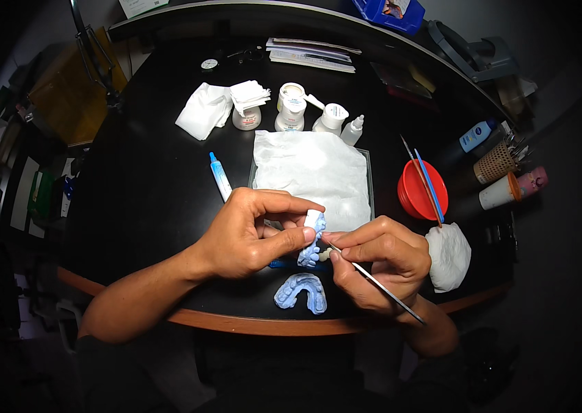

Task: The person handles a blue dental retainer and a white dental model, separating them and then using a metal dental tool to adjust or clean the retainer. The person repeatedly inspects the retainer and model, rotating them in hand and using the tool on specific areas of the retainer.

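Note:
Between its thumb and fingers, my left hand (249,234) grips a blue-and-white dental cast (311,249), its row of teeth turned to the right. My right hand (384,258) is closed around a thin brush-like tool (390,294) with a pale handle, which slants down to the right. A small cream-coloured piece (325,255), perhaps a tooth piece, shows at the right fingertips beside the cast; whether it touches the cast I cannot tell. Below the hands, a second blue dental cast (300,293), horseshoe-shaped, lies on the black table.
A white paper sheet (311,172) covers a tray beyond my hands. White jars (291,110) and a dropper bottle (352,129) stand behind it. To the right, brushes rest across a red bowl (408,193), near a wad of white tissue (449,258). A blue-and-white tube (220,176) lies left.

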Available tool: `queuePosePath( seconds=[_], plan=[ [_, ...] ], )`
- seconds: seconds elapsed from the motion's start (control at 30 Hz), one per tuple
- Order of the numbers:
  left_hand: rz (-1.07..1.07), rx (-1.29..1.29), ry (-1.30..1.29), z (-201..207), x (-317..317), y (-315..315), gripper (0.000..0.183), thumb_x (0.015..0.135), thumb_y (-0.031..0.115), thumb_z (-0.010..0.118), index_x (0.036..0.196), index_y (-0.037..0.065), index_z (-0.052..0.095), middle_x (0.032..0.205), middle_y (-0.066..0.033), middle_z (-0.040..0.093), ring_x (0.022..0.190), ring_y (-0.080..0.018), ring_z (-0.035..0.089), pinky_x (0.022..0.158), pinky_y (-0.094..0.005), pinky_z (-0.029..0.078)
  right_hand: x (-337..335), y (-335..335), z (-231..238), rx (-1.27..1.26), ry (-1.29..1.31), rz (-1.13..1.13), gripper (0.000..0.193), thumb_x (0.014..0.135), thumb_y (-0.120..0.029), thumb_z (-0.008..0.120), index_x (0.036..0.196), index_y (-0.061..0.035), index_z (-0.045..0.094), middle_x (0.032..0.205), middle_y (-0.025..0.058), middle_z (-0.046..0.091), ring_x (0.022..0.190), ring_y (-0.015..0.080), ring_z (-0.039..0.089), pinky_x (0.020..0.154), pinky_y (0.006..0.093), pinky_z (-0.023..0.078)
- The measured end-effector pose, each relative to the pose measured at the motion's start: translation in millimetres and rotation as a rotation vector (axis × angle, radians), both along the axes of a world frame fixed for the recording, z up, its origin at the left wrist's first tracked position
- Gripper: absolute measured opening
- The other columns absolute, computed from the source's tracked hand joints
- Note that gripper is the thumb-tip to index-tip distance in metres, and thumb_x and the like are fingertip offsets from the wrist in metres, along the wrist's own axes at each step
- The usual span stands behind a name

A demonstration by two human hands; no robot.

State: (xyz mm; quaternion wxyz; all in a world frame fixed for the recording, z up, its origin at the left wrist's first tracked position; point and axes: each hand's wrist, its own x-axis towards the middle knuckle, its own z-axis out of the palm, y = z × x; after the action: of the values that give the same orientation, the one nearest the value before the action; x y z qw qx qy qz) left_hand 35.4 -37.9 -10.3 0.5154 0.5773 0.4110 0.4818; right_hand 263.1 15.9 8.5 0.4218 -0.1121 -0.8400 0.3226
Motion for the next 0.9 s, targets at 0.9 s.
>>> queuePosePath(
  seconds=[0.9],
  plan=[
    [-0.03, -0.068, -0.125, -3.1, 0.9, 1.0, 0.034, 0.096, 0.01, 0.069, 0.124, -0.01, 0.068, 0.085, -0.0067, 0.071, 0.069, -0.0044, 0.059, 0.058, -0.0185, 0.045, -4.1, -0.1, -2.4, -0.007, 0.086, -0.014, 0.015, 0.071, 0.01, 0.076, 0.081, 0.0009, 0.07, 0.084, 0.0137, 0.073, 0.085, 0.0239, 0.078, 0.073, 0.0283, 0.064]
  ],
)
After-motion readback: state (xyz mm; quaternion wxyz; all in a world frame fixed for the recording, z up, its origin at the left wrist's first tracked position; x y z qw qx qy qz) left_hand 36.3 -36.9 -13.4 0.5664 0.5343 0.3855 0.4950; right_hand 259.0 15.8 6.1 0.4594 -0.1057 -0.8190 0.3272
